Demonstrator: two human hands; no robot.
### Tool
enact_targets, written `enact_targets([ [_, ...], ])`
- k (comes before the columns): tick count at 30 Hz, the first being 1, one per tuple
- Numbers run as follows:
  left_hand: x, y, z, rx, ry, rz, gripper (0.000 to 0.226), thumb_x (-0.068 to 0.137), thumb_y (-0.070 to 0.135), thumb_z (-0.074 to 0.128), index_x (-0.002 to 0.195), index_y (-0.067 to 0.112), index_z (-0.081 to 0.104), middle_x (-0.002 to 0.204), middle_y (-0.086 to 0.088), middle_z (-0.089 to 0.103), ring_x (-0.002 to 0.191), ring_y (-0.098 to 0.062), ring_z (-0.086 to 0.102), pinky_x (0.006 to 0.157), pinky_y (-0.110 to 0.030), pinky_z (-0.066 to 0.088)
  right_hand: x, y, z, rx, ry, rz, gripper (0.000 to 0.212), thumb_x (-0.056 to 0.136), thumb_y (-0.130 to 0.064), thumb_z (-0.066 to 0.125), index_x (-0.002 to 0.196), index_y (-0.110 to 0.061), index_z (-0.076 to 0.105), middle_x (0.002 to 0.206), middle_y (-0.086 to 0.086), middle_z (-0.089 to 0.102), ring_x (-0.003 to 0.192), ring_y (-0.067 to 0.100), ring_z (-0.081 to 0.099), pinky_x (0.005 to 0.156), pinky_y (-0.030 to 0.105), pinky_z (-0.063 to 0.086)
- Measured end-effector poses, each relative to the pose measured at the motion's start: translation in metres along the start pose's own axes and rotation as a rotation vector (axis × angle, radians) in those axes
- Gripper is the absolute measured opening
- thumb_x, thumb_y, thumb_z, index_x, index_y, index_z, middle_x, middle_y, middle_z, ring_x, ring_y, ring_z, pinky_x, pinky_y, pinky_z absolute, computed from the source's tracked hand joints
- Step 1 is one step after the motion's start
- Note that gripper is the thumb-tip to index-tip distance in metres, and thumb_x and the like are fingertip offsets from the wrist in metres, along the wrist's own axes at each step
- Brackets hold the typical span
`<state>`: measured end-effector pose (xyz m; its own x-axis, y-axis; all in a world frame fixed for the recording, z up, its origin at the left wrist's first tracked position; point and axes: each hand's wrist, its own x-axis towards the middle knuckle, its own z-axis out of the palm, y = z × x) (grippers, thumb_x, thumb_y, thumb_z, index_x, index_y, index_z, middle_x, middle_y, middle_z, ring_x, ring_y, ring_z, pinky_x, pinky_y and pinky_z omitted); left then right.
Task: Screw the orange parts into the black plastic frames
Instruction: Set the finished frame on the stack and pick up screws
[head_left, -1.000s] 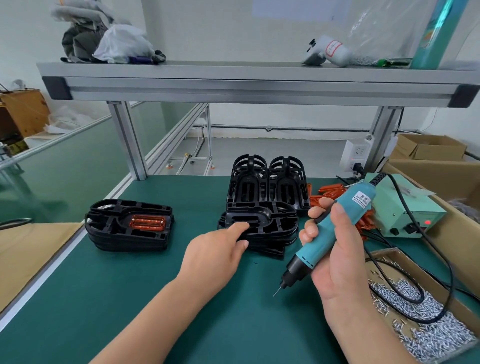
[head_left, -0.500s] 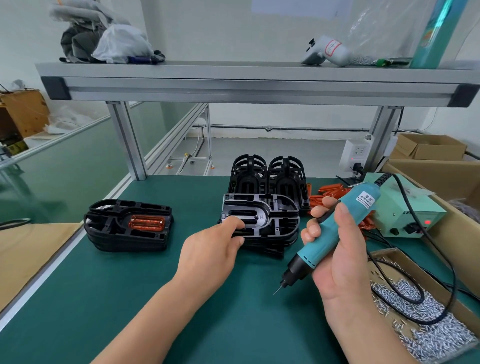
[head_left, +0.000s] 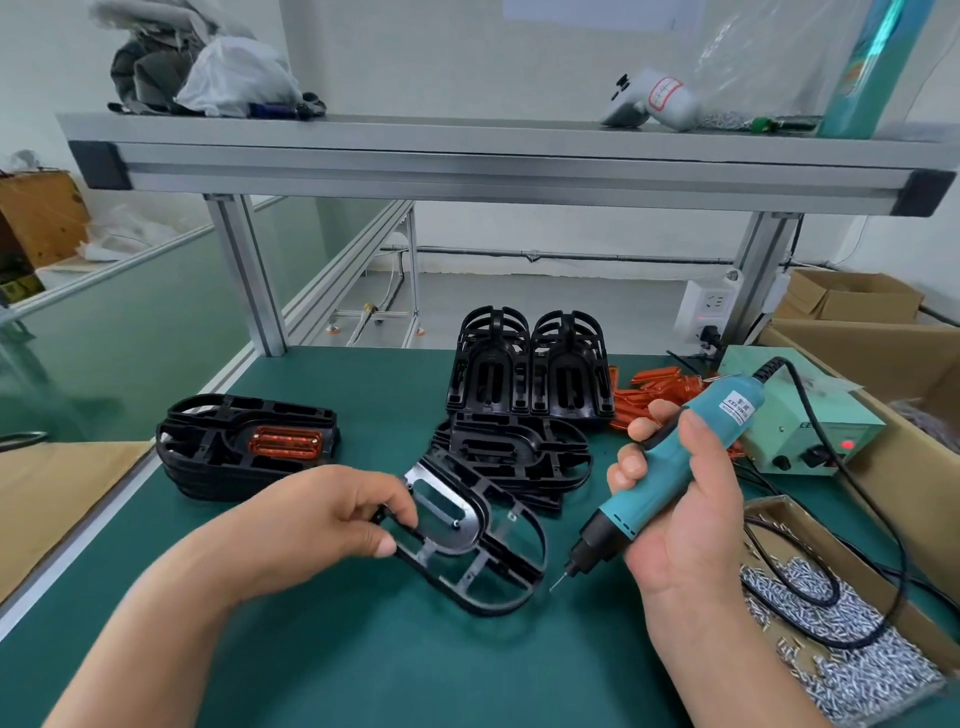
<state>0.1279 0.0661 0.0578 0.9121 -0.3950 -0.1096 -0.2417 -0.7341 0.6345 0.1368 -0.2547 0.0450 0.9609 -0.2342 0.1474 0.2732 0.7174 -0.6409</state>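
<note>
My left hand (head_left: 322, 519) pinches one end of a black plastic frame (head_left: 483, 551), which lies tilted over the green mat in front of me. My right hand (head_left: 680, 509) grips a teal electric screwdriver (head_left: 670, 467), bit pointing down-left just right of that frame. Behind it sits a low pile of bare black frames (head_left: 519, 457), with two more stacks of frames (head_left: 530, 369) standing further back. Loose orange parts (head_left: 649, 395) lie right of those stacks. At the left, a stack of frames (head_left: 228, 447) carries a fitted orange part (head_left: 283, 441) on top.
A cardboard tray of small silver screws (head_left: 852, 639) lies at the right, with the screwdriver's black cable looping over it. A pale green power unit (head_left: 800, 426) stands behind it. An aluminium shelf (head_left: 467, 161) spans overhead on two posts. Cardboard boxes line the right edge.
My left hand lifted one black frame off the low pile and drew it toward me, down onto the mat. My right hand and the screwdriver stayed nearly still.
</note>
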Motion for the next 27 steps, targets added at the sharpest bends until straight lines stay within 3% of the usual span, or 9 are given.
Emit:
enact_targets([
  [4, -0.002, 0.006, 0.005, -0.054, -0.163, 0.010, 0.024, 0.086, 0.026, 0.082, 0.101, 0.043, 0.074, 0.063, 0.011, 0.037, 0.059, -0.008, 0.037, 0.059, -0.030, 0.029, 0.001, -0.001, 0.000, -0.005, 0.026, 0.004, 0.013, 0.104, -0.026, 0.057, 0.105, -0.015, 0.065, 0.087, 0.003, 0.062, 0.057, 0.014, 0.051, 0.054, 0.022, 0.045],
  [14, -0.005, 0.015, 0.008, 0.002, -0.312, -0.056, 0.028, 0.087, 0.027, 0.080, 0.104, 0.048, 0.075, 0.060, 0.015, 0.042, 0.057, -0.006, 0.040, 0.059, -0.027, 0.031, 0.001, -0.002, 0.002, -0.010, -0.001, 0.019, 0.013, 0.103, -0.024, 0.055, 0.104, -0.015, 0.064, 0.087, 0.003, 0.062, 0.057, 0.014, 0.051, 0.054, 0.022, 0.045],
  [17, -0.006, 0.017, 0.005, -0.011, -0.173, -0.099, 0.019, 0.085, 0.048, 0.081, 0.101, 0.043, 0.072, 0.062, 0.016, 0.048, 0.056, -0.002, 0.043, 0.057, -0.024, 0.034, 0.001, -0.002, 0.002, -0.010, 0.005, 0.021, 0.013, 0.103, -0.024, 0.055, 0.103, -0.015, 0.065, 0.086, 0.003, 0.062, 0.057, 0.014, 0.051, 0.054, 0.022, 0.045],
  [20, -0.006, 0.017, 0.003, 0.236, 0.024, -0.285, 0.053, 0.079, 0.080, 0.065, 0.082, 0.027, 0.063, 0.068, 0.009, 0.059, 0.060, -0.006, 0.052, 0.059, -0.027, 0.042, 0.001, -0.001, 0.002, -0.004, 0.008, 0.022, 0.013, 0.104, -0.024, 0.055, 0.104, -0.015, 0.065, 0.087, 0.004, 0.062, 0.057, 0.014, 0.051, 0.054, 0.023, 0.046],
  [23, -0.006, 0.022, 0.011, 0.516, 0.072, -0.427, 0.084, 0.074, 0.099, 0.038, 0.068, 0.015, 0.045, 0.060, 0.002, 0.048, 0.055, -0.016, 0.047, 0.055, -0.030, 0.036, 0.002, -0.001, 0.002, -0.003, 0.008, 0.021, 0.013, 0.104, -0.024, 0.055, 0.104, -0.015, 0.064, 0.087, 0.004, 0.062, 0.057, 0.014, 0.052, 0.054, 0.023, 0.046],
  [27, -0.002, 0.037, 0.027, 0.653, 0.069, -0.435, 0.091, 0.071, 0.103, 0.023, 0.064, 0.014, 0.037, 0.054, -0.001, 0.044, 0.050, -0.018, 0.044, 0.051, -0.030, 0.035, 0.003, -0.001, 0.003, -0.007, -0.001, 0.018, 0.014, 0.102, -0.025, 0.055, 0.104, -0.014, 0.064, 0.087, 0.004, 0.062, 0.057, 0.014, 0.052, 0.054, 0.022, 0.046],
])
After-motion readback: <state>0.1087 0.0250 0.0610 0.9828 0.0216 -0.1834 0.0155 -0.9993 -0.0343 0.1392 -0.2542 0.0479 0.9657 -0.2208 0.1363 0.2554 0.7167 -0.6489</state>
